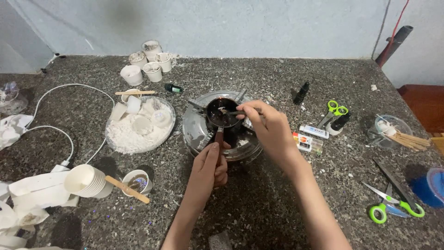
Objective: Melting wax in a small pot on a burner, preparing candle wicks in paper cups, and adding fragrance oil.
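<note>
Two bare forearms rise from the bottom edge toward the dark pot (pixel 222 112); no sleeves, no watch, no rings. Left hand (pixel 209 167) and right hand (pixel 270 129) are gloveless, nails short and plain.

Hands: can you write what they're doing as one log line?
left hand: grips pot handle | right hand: holds spoon in dark pot | pot sits in metal pan

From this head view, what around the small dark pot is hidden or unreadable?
- Dark pot contents: black and glossy, nothing tells what they are.
- Stirring tool: its grip is covered by the right hand.
- Pot handle: its lower end is wrapped by the left hand.
- Blue container: cut off by the right edge.
</note>
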